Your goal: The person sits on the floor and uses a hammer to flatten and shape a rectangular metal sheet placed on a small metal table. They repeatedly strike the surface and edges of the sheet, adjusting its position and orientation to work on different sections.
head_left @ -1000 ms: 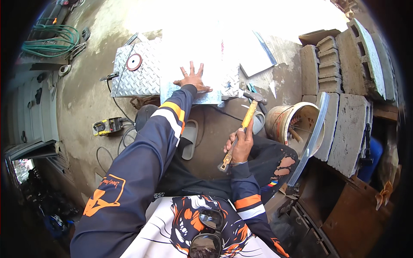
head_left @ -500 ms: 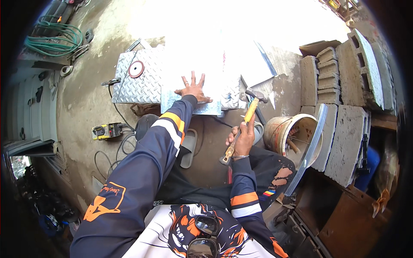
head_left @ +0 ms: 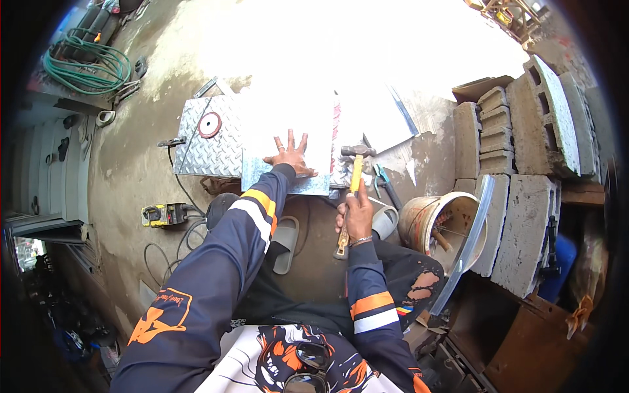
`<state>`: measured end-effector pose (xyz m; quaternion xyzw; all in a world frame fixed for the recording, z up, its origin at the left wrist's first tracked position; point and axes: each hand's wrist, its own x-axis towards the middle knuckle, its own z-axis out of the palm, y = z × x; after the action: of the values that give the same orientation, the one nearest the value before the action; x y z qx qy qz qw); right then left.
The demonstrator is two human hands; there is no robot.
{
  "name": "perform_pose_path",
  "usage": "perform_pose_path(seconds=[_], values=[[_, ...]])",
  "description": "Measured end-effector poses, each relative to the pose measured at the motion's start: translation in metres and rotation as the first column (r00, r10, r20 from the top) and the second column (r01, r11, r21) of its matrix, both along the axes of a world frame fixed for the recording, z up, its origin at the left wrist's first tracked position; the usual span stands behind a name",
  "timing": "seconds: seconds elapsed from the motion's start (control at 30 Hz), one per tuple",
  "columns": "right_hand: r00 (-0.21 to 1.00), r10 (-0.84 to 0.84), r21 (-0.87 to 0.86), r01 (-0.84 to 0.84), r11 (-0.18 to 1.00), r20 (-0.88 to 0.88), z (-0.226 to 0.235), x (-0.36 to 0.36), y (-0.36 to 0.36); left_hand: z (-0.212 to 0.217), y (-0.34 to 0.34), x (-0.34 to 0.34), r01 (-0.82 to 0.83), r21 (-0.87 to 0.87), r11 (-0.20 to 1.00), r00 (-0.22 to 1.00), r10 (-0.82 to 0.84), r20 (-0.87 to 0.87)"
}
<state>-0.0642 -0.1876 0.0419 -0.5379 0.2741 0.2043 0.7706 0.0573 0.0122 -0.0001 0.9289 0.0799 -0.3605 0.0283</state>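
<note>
My left hand [head_left: 290,156] lies flat with fingers spread on a shiny metal sheet [head_left: 288,131] that rests on a checker-patterned metal plate [head_left: 206,147] on the ground. My right hand [head_left: 356,215] grips the yellow handle of a hammer [head_left: 354,178]. The hammer's steel head hovers at the sheet's right near edge, just right of my left hand. A round red disc [head_left: 209,124] sits on the checker plate at the left.
Concrete blocks [head_left: 524,164] are stacked at the right, with a dirty bucket [head_left: 439,226] and a curved metal strip [head_left: 468,242] before them. Pliers [head_left: 385,183] lie by the sheet. A yellow power tool [head_left: 164,215] with cable lies left. Green hose [head_left: 88,62] is coiled far left.
The hammer has swung from a rightward tilt to nearly upright, its head now closer to the sheet's edge. My left hand stays flat on the sheet.
</note>
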Motion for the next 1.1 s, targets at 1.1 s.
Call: perform_pose_path(seconds=[1.1], values=[[0.993,-0.094,0.032,0.092,0.995,0.064,0.006,0.068,-0.006,0.014,-0.03,0.017,0.011,-0.1,0.995,0.999,-0.015,-0.035]])
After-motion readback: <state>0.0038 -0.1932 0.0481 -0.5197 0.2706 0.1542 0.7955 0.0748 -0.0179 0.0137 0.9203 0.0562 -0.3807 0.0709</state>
